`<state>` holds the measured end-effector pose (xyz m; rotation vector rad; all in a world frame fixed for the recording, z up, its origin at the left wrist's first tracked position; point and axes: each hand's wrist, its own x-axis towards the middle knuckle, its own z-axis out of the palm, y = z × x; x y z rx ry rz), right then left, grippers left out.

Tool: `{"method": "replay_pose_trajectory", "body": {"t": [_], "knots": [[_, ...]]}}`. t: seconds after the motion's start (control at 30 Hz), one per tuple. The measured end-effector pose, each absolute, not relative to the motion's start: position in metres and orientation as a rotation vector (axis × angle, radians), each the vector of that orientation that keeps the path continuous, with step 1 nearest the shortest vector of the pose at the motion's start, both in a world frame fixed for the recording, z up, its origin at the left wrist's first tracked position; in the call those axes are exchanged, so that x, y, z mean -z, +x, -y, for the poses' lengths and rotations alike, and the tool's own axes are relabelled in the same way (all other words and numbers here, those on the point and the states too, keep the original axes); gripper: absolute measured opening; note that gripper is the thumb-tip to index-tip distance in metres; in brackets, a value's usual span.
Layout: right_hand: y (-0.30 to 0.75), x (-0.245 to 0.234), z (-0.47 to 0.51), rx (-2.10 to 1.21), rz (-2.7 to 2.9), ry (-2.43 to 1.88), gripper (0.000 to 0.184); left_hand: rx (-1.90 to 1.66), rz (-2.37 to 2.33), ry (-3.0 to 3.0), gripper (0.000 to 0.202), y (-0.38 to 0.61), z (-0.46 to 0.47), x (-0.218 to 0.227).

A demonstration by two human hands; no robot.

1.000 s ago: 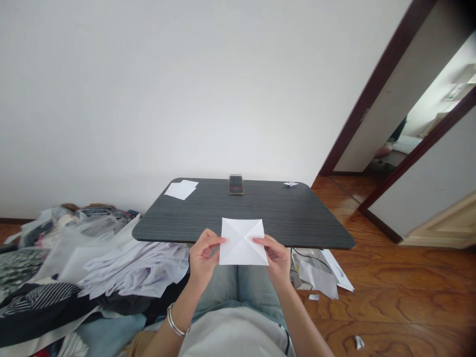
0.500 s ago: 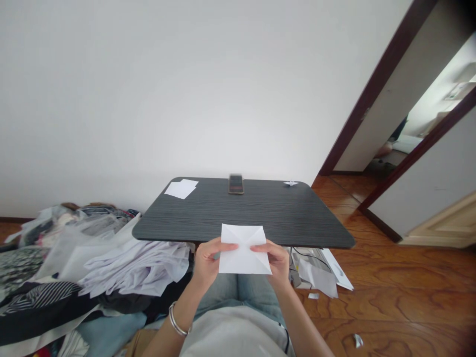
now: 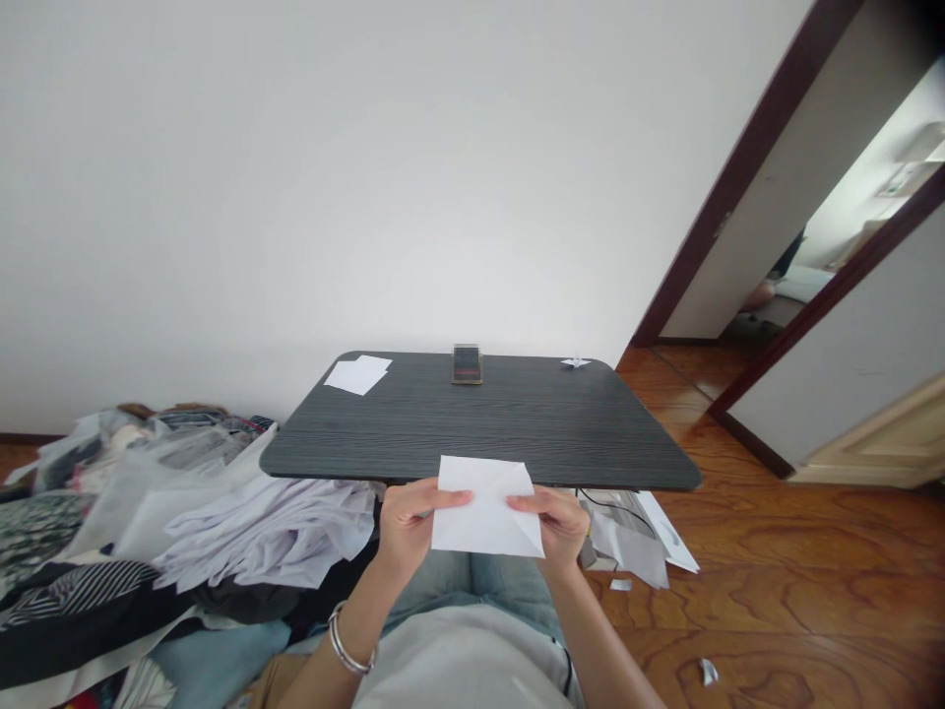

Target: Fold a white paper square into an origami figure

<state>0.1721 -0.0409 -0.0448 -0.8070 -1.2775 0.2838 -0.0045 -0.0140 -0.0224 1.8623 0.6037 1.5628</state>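
A square white sheet of paper (image 3: 487, 532) with faint creases is held up over my lap, just in front of the table's near edge. My left hand (image 3: 408, 517) pinches its left side, the thumb lying on top and the fingers tucked beneath. On the other side my right hand (image 3: 559, 522) grips the paper the same way, thumb on the upper face. The undersides of the sheet and the fingers behind it are hidden.
On the dark table (image 3: 443, 423) lie white paper squares (image 3: 358, 374) at the left, a phone-like device (image 3: 468, 364) at the back and a small folded paper piece (image 3: 576, 362) at the right. Piled clothes (image 3: 266, 532) lie at left; papers (image 3: 627, 547) lie below right.
Both hands have shifted slightly down, and the right one a little outward. The paper is tilted differently, with its creases fainter. Both thumbs stay on it.
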Motion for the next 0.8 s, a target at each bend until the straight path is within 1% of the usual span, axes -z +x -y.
{"method": "replay_pose_trajectory", "body": {"t": [0.13, 0.3, 0.47, 0.67, 0.8], "knots": [[0.171, 0.034, 0.043, -0.237, 1.295, -0.791, 0.019, -1.616, -0.634, 1.811, 0.016, -0.002, 0.017, 0.024], [0.172, 0.03, 0.043, -0.326, 1.324, -0.725, 0.016, -1.671, -0.599, 1.809, 0.019, 0.001, 0.019, 0.027], [0.174, 0.028, 0.043, -0.442, 1.392, -0.627, 0.007, -1.581, -0.576, 1.85, 0.015, 0.0, 0.018, 0.028], [0.173, 0.032, 0.043, -0.572, 1.378, -0.649, 0.01, -1.482, -0.55, 1.933, 0.024, 0.001, 0.017, 0.022], [0.174, 0.037, 0.041, -0.558, 1.408, -0.72, 0.01, -1.406, -0.579, 1.974, 0.024, 0.001, 0.016, 0.019]]}}
